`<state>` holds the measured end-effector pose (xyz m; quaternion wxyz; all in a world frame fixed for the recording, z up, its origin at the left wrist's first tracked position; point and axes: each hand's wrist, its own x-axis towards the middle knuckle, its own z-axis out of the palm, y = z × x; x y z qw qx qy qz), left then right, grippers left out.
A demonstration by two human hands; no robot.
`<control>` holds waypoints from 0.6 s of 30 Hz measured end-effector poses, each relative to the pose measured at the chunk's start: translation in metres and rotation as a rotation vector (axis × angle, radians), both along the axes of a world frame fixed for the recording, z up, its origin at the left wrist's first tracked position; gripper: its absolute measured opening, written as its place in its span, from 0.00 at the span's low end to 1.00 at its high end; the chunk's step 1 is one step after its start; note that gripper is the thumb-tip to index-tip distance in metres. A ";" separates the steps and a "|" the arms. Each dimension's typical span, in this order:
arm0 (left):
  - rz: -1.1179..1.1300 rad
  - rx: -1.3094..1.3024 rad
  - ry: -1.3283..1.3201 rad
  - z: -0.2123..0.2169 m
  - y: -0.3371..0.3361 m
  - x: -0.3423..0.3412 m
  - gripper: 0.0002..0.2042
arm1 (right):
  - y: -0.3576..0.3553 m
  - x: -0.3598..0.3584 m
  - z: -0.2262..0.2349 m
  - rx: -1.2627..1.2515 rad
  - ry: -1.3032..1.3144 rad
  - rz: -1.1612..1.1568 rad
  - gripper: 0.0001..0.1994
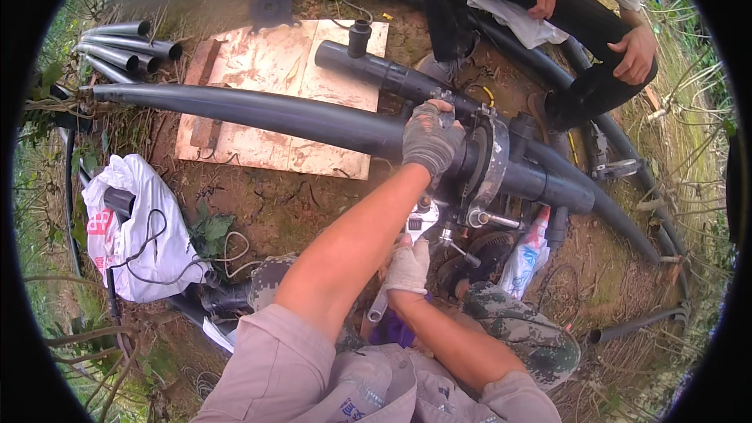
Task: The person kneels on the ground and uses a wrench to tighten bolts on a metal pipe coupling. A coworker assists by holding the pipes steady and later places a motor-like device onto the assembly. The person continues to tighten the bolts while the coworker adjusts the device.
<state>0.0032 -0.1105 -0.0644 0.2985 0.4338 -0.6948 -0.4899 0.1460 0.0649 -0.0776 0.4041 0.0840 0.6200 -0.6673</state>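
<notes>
My left hand (432, 139), in a dirty grey glove, is closed over the thick black pipe (313, 121), right beside a metal clamp ring (491, 160). Its fingertips reach the pipe's far side and are partly hidden. Below it my gloved right hand (408, 268) grips an adjustable wrench (421, 219). The wrench's jaws are up at a bolt under the clamp, and its handle end shows below the hand. A T-shaped bolt handle (462, 252) sticks out from the clamp's near side. Behind lies a second black pipe (376, 70) with a short upright branch.
A muddy white board (274, 55) lies under the pipes. Small pipe lengths (129, 48) are stacked at far left, above a white plastic bag (141, 227). Another person in black trousers (580, 23) sits at the far right, hands resting on the legs. Several long pipes curve along the right.
</notes>
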 end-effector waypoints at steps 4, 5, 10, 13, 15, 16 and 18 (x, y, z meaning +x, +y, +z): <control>-0.037 -0.053 -0.034 0.000 -0.001 -0.002 0.16 | 0.022 -0.013 0.007 -0.034 -0.058 0.142 0.12; -0.041 -0.036 -0.032 -0.001 -0.002 0.000 0.16 | 0.032 -0.023 0.016 -0.036 -0.079 0.207 0.13; -0.037 0.009 -0.030 0.008 0.001 0.003 0.18 | 0.061 -0.102 0.049 0.129 -0.051 0.673 0.13; -0.075 0.056 -0.047 0.012 0.000 0.002 0.18 | 0.046 -0.146 0.072 0.254 -0.004 0.916 0.10; -0.073 0.061 -0.054 0.011 -0.001 0.004 0.18 | 0.037 -0.165 0.061 0.297 -0.027 1.013 0.11; -0.063 0.020 -0.055 0.007 -0.002 0.005 0.18 | 0.032 -0.168 0.059 0.322 -0.027 1.059 0.12; -0.055 -0.008 -0.053 0.006 -0.002 0.005 0.18 | 0.031 -0.166 0.056 0.317 -0.032 1.026 0.13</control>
